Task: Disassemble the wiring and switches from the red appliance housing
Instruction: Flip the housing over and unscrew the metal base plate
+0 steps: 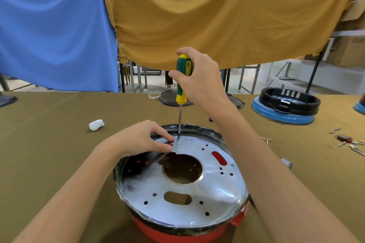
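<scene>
Your right hand [199,77]: fingers wrapped round the green-and-yellow handle of a screwdriver [182,79], held upright in the centre of the frame, its shaft running down to the far edge of the metal plate [183,179].

Your left hand [142,138]: fingers curled, tips pressing on the plate's upper-left edge, just beside the screwdriver tip; they appear to pinch a fold of clear film there, though the grip is hard to make out.

Metal plate: silver disc with a large round hole in the middle, a slot and small holes, seated on top of the red appliance housing [177,233].

Red appliance housing: lower centre of the frame, on the table [49,144], black-rimmed, red wall showing at the bottom edge.

Table, olive cloth: crumpled white wad [96,124] left of centre; black-and-blue ring part [286,107] at right; small loose bits [349,142] at far right.

Upper frame: blue cloth [55,31] at left, mustard cloth [227,19] at right, both hanging.
</scene>
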Available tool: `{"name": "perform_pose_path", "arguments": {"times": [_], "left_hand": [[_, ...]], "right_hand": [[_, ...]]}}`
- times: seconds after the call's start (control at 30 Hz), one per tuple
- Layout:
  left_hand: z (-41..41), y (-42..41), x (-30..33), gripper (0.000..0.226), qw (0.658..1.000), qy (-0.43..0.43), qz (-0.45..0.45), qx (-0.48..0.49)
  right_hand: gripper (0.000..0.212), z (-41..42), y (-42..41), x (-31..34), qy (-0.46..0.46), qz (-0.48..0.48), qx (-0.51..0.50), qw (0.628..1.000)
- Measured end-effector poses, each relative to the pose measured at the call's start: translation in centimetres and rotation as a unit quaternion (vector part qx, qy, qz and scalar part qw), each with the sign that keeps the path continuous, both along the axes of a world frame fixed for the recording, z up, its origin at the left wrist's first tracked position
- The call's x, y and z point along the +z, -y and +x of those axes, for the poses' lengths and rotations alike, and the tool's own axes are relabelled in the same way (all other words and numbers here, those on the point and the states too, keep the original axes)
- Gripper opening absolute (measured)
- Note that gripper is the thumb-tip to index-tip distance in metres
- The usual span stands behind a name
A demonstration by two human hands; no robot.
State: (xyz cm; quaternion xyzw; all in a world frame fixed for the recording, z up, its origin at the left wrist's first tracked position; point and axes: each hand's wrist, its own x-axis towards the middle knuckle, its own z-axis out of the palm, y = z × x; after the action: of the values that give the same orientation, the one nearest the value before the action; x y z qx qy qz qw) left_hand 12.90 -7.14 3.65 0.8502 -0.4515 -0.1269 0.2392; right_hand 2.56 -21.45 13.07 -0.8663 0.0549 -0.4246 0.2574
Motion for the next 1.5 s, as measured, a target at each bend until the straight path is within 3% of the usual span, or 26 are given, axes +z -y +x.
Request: {"name": "perform_pose_path", "arguments": {"times": [0.1,0.27,0.43,0.57,0.8,1.07,1.3,1.5], "left_hand": [[0.02,-0.05,-0.02,0.021,1.0,0.003,0.003,0.001],[-0.01,-0.08,0.04,0.02,1.0,0.0,0.0,-0.002],[0.07,-0.04,0.01,0.024,1.0,0.005,0.003,0.002],[0.07,-0.04,-0.02,0.024,1.0,0.003,0.007,-0.003],[-0.04,-0.12,0.04,0.024,1.0,0.004,0.005,0.001],[0.17,-0.06,-0.14,0.021,1.0,0.005,-0.001,-0.004],[0.3,-0.04,-0.24,0.02,1.0,0.005,-0.003,-0.006],[-0.02,-0.17,-0.01,0.023,1.0,0.006,-0.001,-0.008]], "right_hand": [[0.044,-0.33,0.15,0.32,-0.025,0.005,0.031,0.999],[0.026,0.04,-0.31,-0.1,-0.02,-0.008,0.031,0.999],[0.036,0.15,0.06,-0.1,0.01,0.005,0.007,1.0],[0.046,-0.11,0.47,0.4,-0.019,-0.014,0.018,1.0],[0.027,0.25,-0.38,-0.14,-0.01,-0.02,0.033,0.999],[0.039,-0.11,0.26,0.41,-0.02,-0.028,0.012,0.999],[0.025,0.52,-0.35,-0.38,-0.017,-0.014,0.031,0.999],[0.036,0.25,0.18,-0.09,0.0,-0.011,0.017,1.0]]}}
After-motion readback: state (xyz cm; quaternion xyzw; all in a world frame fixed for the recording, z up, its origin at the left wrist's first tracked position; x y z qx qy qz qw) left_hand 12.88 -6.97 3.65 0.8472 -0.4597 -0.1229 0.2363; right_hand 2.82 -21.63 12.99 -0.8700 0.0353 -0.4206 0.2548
